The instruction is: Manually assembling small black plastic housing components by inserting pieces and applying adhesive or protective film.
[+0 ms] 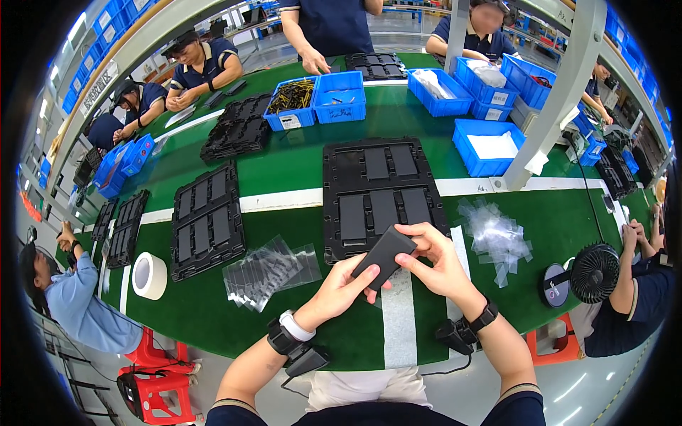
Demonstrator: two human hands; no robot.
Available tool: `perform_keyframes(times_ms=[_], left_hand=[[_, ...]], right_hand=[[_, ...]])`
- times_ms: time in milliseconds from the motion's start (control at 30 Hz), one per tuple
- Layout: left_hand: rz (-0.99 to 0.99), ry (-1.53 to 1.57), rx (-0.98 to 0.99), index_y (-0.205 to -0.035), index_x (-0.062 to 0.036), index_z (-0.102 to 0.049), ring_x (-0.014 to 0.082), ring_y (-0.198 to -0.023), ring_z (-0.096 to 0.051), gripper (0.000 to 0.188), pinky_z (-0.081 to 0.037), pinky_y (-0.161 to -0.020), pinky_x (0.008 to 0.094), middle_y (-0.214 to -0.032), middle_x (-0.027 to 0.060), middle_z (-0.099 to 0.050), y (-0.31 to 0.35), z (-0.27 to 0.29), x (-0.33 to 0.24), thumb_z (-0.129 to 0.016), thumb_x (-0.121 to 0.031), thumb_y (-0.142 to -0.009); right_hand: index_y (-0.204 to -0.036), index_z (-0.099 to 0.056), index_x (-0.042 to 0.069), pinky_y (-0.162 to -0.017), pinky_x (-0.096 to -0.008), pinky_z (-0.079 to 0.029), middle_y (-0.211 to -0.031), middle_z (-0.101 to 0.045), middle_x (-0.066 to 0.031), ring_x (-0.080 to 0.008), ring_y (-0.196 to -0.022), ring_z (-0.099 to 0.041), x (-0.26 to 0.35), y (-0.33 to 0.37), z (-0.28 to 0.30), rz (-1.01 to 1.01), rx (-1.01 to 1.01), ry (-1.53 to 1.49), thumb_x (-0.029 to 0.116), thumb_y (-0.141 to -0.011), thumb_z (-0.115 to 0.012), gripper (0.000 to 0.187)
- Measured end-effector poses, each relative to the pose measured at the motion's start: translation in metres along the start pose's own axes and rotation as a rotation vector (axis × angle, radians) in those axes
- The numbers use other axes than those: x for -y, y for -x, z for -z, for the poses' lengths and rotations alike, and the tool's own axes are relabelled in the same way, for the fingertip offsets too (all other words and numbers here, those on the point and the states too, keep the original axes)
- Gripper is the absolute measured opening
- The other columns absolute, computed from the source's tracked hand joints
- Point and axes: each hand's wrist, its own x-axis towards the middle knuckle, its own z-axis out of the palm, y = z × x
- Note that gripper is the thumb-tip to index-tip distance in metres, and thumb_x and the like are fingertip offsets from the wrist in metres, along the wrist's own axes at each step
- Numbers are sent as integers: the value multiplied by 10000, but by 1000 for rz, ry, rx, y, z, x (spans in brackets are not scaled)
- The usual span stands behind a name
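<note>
Green table's (359, 346) near edge at 6 o'clock; green surface between edge and hands. Left hand (338, 290) curls round black block's (386, 255) near end; right hand (436, 260) pinches far end, thumb and fingers nearly closed. Block points toward 1 o'clock. Clear films (495, 238) at 3; black tray (347, 168) at 12.

Left grip (347, 285) and right grip (442, 266) bare. Navy shirt (355, 415), short sleeves; left sleeve (233, 416) and right sleeve (516, 410) edged with pale and dark trim. Trousers (369, 390) off-white. Left wrist: white band (296, 326), black strap (282, 339) beside it, boxy black unit (307, 360), dark cable (290, 388). Right wrist: black strap with buckle-like block (486, 314), second black unit (455, 336) on the inner side, thin dark cable (450, 370) below.
</note>
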Motion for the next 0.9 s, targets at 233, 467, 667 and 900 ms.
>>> perform_keyframes(times_ms=[233,467,667,900], left_hand=[[-102,-122,-48,-1172,2,-477,107,-809,-591,297,-476,-711,233,-878,82,-615,-2,-2,7,-502,-112,-898],[-158,-112,-188,-1212,-12,-417,100,-804,-593,394,-463,-720,220,-879,75,-606,0,-2,-2,-557,-19,-844],[-153,-177,-171,-1187,0,-416,99,-789,-590,372,-459,-699,209,-875,67,-596,0,0,1,-553,1,-841],[-162,-191,-181,-1160,4,-437,94,-780,-589,356,-462,-694,207,-843,60,-597,0,0,-1,-565,17,-827]], right_hand=[[-1035,-542,28,-592,-205,-391,-601,-503,27,-31,-581,-451,-1,1,0,-47,-2,-8,46,-800,-618,248],[-1010,-524,34,-551,-202,-356,-571,-482,23,-34,-552,-417,-4,1,-1,-46,41,51,39,-786,-623,245],[-975,-507,35,-549,-205,-360,-572,-495,21,-36,-550,-424,-5,1,-2,-61,27,24,37,-778,-633,234],[-967,-510,32,-556,-205,-366,-579,-511,20,-36,-552,-436,-6,1,-1,-62,29,48,42,-774,-641,233]])
